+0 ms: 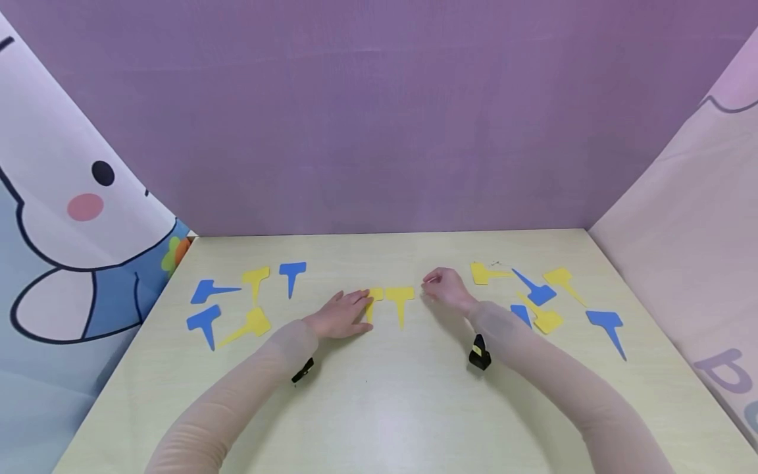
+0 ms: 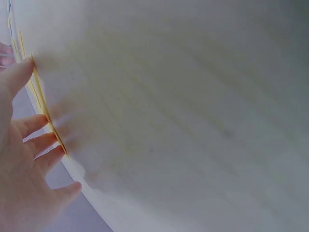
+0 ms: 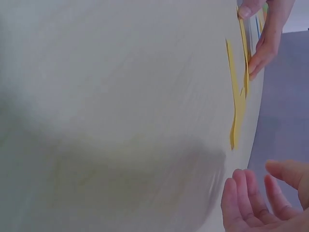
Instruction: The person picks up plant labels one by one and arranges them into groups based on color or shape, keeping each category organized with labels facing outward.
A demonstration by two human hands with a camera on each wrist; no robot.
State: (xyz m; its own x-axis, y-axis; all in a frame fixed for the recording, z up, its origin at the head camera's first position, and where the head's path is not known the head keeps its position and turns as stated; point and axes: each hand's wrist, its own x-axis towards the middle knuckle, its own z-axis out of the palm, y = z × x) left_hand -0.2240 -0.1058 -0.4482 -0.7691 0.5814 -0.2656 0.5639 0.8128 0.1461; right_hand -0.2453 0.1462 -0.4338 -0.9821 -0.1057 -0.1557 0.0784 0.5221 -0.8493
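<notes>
Head view: toward the left of the tabletop (image 1: 367, 408), scattered apart, a sideways blue tag (image 1: 202, 291), a lower blue tag (image 1: 204, 319), an upper yellow tag (image 1: 256, 275), a diagonal yellow tag (image 1: 257, 321) and an upper blue tag (image 1: 293, 268). Next, the left hand (image 1: 337, 317), palm down, fingers extended and spread, fingertips resting on a partly covered T-shaped yellow tag (image 1: 376, 294). Just right of that, between both hands, the middle yellow tag (image 1: 401, 293), lying flat, crossbar on the far side, stem running straight toward the person; apparently touched by neither hand. Just beyond the crossbar's right end, the right hand (image 1: 447, 289), seemingly the nearer of the two, with this tag directly to its left; in the right wrist view, fingers loosely bent, thumb apart, nothing pinched, a gap short of the tag. Farther right, three yellow and three blue tags at mixed angles, one blue tag (image 1: 521, 311) partly behind the right sleeve (image 1: 533, 355).
</notes>
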